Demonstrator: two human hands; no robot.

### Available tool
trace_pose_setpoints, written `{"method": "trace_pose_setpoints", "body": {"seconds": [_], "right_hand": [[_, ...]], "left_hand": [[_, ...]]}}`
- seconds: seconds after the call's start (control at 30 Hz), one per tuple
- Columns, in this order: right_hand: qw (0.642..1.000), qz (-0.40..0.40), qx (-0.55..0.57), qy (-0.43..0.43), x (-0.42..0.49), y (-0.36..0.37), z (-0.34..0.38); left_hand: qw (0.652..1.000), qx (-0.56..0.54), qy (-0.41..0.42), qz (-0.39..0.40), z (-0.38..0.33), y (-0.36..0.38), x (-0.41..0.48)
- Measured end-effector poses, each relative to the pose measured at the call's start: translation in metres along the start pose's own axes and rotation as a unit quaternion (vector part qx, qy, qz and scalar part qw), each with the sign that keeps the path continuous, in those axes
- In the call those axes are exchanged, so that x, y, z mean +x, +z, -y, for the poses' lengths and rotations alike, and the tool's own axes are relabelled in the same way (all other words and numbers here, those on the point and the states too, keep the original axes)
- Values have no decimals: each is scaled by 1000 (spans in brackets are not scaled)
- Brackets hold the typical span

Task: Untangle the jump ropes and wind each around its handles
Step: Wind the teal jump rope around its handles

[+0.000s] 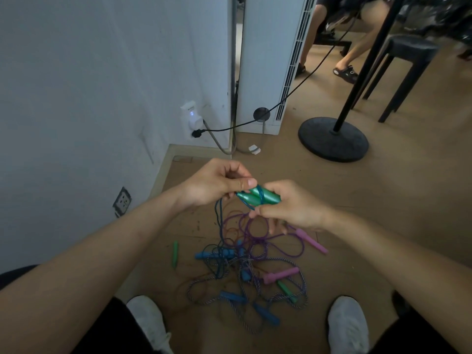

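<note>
Jump ropes (245, 264) lie tangled on the floor (357, 226) between my shoes (148, 320), near me. In the head view, one pair of teal handles (255, 198) is held above that heap. My right hand (293, 208) curls its fingers (258, 213) round the butt ends, keeping the pair side by side, long axis left to right, tips toward my left hand (217, 182). One turn of teal cord (219, 213) crosses them. My left fingers (245, 183) pinch that cord at the tips; its slack drops into the heap, so I judge the next wrap goes across that axis.

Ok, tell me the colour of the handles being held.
Teal-green handles, shown in the head view.
</note>
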State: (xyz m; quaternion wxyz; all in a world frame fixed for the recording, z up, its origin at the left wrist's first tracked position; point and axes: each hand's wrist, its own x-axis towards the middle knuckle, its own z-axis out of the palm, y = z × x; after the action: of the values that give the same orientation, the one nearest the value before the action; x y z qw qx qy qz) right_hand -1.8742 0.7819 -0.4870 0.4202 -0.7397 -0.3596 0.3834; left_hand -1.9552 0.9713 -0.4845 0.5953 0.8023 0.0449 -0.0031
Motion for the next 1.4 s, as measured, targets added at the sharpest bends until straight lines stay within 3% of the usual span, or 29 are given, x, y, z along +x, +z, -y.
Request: {"method": "trace_pose_setpoints", "body": {"seconds": [0.23,0.53,0.8,0.93,1.07,1.17,1.3,1.4], "right_hand": [[987,-140,45,-66,-3,4,-4],[984,-92,45,-145,-13,-1,2],[978,-57,169,-105,-10,-13,1],[950,-84,289,-78,-10,-23,5],[915,-110,382,-69,-7,-31,7],[904,-118,403,-83,-4,-35,7],[905,-93,404,-97,-4,-36,10],[908,-89,397,-103,-4,-33,12]], "left_hand": [[999,-34,-5,-31,0,-4,-2],[993,-92,-29,71,2,-22,-5],[999,-28,36,-4,6,-18,-2],[998,-8,42,-42,14,-28,-1],[988,-37,19,-151,29,-23,2],[980,-1,20,-199,33,-6,4],[976,65,33,-205,37,13,8],[978,120,42,-163,40,19,9]]}}
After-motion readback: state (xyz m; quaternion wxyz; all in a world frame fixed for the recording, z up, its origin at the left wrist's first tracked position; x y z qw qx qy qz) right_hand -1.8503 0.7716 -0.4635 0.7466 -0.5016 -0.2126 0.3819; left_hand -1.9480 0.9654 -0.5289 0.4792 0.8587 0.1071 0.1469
